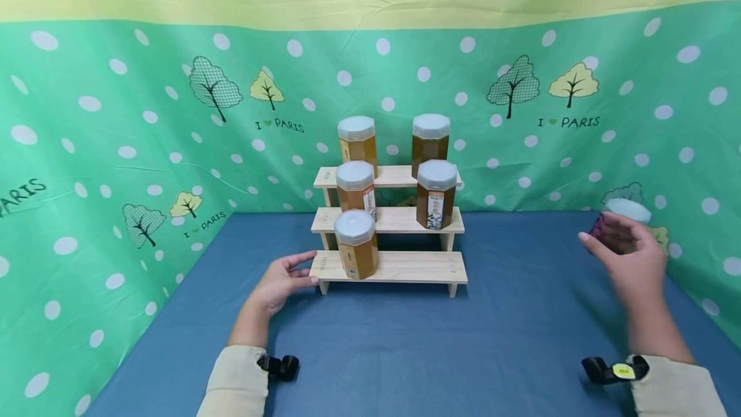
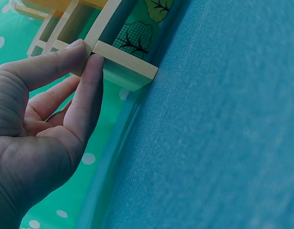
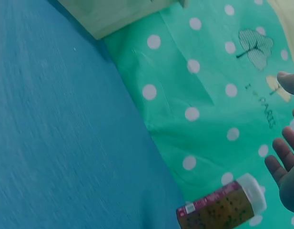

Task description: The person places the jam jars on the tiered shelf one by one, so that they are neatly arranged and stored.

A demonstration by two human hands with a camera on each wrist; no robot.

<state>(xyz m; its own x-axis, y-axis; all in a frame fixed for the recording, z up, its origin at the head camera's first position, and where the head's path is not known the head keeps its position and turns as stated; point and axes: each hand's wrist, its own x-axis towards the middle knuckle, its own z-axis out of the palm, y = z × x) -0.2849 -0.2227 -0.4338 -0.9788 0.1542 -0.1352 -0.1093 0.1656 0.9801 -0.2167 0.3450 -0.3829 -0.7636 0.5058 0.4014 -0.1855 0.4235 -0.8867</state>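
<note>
My left hand [image 1: 279, 283] pinches the left end of the lowest step of a three-step wooden display stand [image 1: 419, 267]. In the left wrist view, thumb and forefinger meet at the board's corner. My right hand [image 1: 633, 262] is at the far right beside a jar [image 1: 628, 210] with a white lid and purple label, partly hidden behind the fingers in the head view. The right wrist view shows that jar [image 3: 223, 205] on the table, apart from the spread fingers. A honey-coloured jar [image 1: 357, 243] stands on the lowest step, towards its left.
The middle step carries a left jar [image 1: 356, 188] and a right jar [image 1: 437, 195]. On the top step are another left jar [image 1: 357, 143] and right jar [image 1: 431, 147]. Blue cloth [image 1: 434, 352] covers the table; a green dotted curtain [image 1: 278, 172] hangs behind and at both sides.
</note>
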